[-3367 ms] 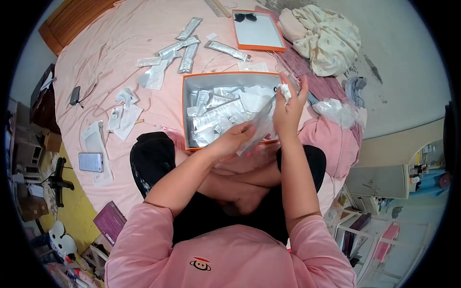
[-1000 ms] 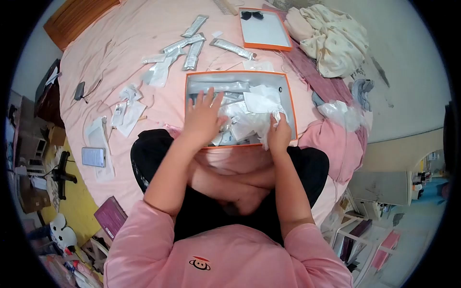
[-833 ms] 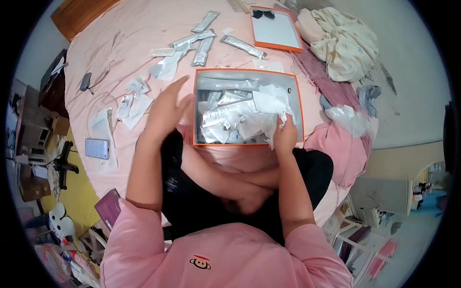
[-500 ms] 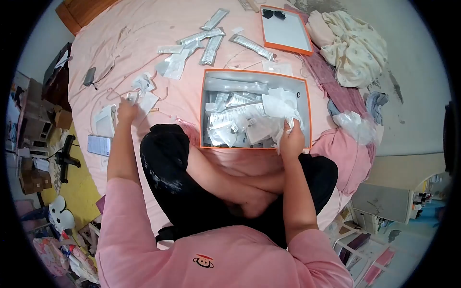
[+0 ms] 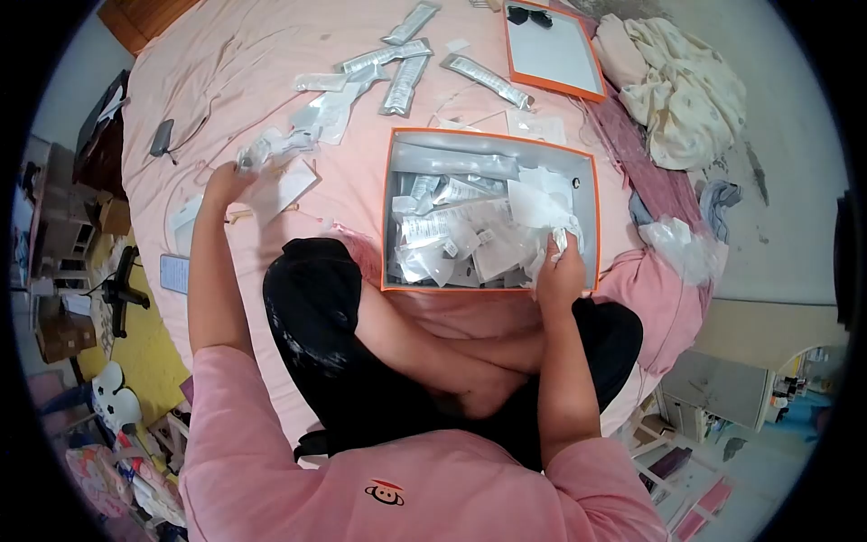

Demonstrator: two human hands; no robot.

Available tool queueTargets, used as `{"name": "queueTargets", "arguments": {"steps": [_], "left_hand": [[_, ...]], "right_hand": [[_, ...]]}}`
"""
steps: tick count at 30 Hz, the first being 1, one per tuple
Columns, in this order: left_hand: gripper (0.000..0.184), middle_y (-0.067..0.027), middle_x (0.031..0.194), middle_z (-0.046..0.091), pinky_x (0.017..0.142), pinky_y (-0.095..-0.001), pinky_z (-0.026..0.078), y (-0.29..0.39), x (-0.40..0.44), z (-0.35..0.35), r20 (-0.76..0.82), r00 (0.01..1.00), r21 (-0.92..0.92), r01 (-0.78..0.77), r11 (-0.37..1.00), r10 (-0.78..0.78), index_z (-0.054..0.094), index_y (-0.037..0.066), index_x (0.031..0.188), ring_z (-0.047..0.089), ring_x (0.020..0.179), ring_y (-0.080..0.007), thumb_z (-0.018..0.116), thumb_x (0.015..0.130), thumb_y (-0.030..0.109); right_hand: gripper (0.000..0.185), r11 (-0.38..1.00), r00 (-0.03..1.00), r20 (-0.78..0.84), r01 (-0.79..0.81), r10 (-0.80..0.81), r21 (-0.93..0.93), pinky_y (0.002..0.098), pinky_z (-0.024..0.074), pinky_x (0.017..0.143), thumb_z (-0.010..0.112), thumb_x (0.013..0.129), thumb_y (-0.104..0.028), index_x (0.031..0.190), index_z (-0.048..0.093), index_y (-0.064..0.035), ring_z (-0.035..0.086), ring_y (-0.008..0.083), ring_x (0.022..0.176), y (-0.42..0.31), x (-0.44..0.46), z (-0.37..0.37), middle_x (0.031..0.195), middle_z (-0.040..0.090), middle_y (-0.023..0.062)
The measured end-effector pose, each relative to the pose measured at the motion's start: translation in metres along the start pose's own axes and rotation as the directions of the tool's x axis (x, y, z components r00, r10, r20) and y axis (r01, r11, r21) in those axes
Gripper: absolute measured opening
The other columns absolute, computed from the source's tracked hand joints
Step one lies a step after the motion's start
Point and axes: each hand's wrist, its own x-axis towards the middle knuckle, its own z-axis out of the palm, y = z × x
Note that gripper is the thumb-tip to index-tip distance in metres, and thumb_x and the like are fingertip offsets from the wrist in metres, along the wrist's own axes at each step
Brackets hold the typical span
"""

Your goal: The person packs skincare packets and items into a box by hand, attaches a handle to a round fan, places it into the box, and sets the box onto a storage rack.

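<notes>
Since the earlier frame the left hand has swung from above the one orange-rimmed box out to the left; a clear plastic wrapper is now in its closed fingers over the bed, well apart from the box. One bundled cream cloth lies right of one orange-edged lid. The bent left knee juts up near the box's left side. Inside the box, packets overlap too much to count; beyond it lie four silver foil sachets. The right hand, fingers pinching one crumpled white wrapper, blocks the near right corner. One phone and one pair of sunglasses, on the lid, complete the count.
</notes>
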Motion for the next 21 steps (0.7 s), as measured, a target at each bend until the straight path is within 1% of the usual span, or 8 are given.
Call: {"name": "queueTargets", "arguments": {"steps": [1,4,6,7,10,13,17,21], "left_hand": [[0.049,-0.0225,0.091,0.061,0.075,-0.0368,0.045,0.005,0.007,-0.001,-0.003,1.000,-0.041,-0.014,0.999,0.013,0.060,-0.005,0.092,0.060,0.086,-0.0318,0.063,0.068,0.038],[0.050,-0.0206,0.096,0.060,0.079,-0.0378,0.043,0.018,0.036,0.028,-0.012,1.000,-0.579,-0.026,0.815,0.024,0.060,-0.007,0.087,0.056,0.095,-0.0344,0.065,0.069,0.039],[0.049,-0.0185,0.097,0.060,0.081,-0.0387,0.042,0.029,0.056,0.053,-0.091,0.964,-0.225,-0.264,0.938,0.250,0.060,-0.003,0.090,0.053,0.099,-0.0344,0.066,0.068,0.041],[0.048,-0.0174,0.097,0.060,0.082,-0.0391,0.042,0.038,0.057,0.058,-0.099,0.926,-0.029,-0.369,0.929,0.365,0.061,-0.001,0.091,0.051,0.101,-0.0344,0.066,0.068,0.041],[0.041,-0.0134,0.094,0.060,0.083,-0.0402,0.041,0.073,0.037,0.068,0.031,0.945,0.337,-0.316,0.887,0.325,0.064,0.009,0.092,0.049,0.103,-0.0307,0.067,0.067,0.041],[0.033,-0.0107,0.092,0.061,0.081,-0.0400,0.041,0.103,0.013,0.051,0.092,0.977,0.435,-0.213,0.875,0.192,0.064,0.017,0.094,0.050,0.099,-0.0290,0.065,0.068,0.038],[0.026,-0.0100,0.091,0.061,0.074,-0.0388,0.045,0.103,0.009,0.048,-0.040,0.972,0.523,-0.175,0.834,0.230,0.064,0.012,0.092,0.058,0.080,-0.0267,0.063,0.072,0.030],[0.028,-0.0135,0.084,0.061,0.064,-0.0378,0.046,0.112,-0.001,0.036,-0.275,0.859,0.224,-0.379,0.898,0.432,0.062,0.006,0.091,0.059,0.074,-0.0279,0.066,0.071,0.025]], "right_hand": [[0.025,1.000,1.000,-0.004,0.011,-0.011,-0.016,0.0432,0.0438,0.063,0.051,0.085,-0.025,0.100,0.055,-0.0057,0.057,0.0376,0.075,0.001,0.000,0.001,0.083,0.060,0.0186],[0.027,0.999,1.000,0.018,-0.015,0.016,-0.031,0.0439,0.0436,0.063,0.050,0.085,-0.027,0.101,0.054,-0.0058,0.057,0.0377,0.075,0.002,0.000,0.001,0.084,0.060,0.0184],[0.027,1.000,1.000,0.018,-0.013,0.013,-0.017,0.0443,0.0435,0.063,0.050,0.085,-0.027,0.101,0.054,-0.0058,0.057,0.0377,0.076,0.003,-0.001,0.000,0.084,0.060,0.0184],[0.027,1.000,1.000,0.004,0.008,-0.008,-0.003,0.0445,0.0435,0.063,0.050,0.085,-0.027,0.101,0.054,-0.0059,0.057,0.0377,0.076,0.004,-0.002,0.001,0.085,0.060,0.0185],[0.027,1.000,1.000,-0.004,0.007,-0.007,-0.025,0.0444,0.0435,0.064,0.050,0.085,-0.026,0.102,0.054,-0.0061,0.057,0.0376,0.076,0.004,-0.002,0.003,0.085,0.060,0.0186],[0.026,0.998,1.000,0.007,-0.002,0.003,-0.058,0.0441,0.0437,0.064,0.050,0.084,-0.025,0.102,0.054,-0.0062,0.057,0.0373,0.076,0.003,-0.002,0.000,0.086,0.060,0.0181],[0.026,0.999,0.999,-0.019,0.028,-0.029,-0.040,0.0437,0.0440,0.064,0.052,0.083,-0.024,0.102,0.054,-0.0060,0.058,0.0368,0.076,0.003,-0.003,0.001,0.086,0.061,0.0173],[0.025,0.998,0.999,-0.034,0.029,-0.031,-0.056,0.0436,0.0441,0.064,0.053,0.083,-0.023,0.102,0.055,-0.0069,0.058,0.0366,0.075,0.004,-0.004,0.000,0.087,0.061,0.0170]]}}
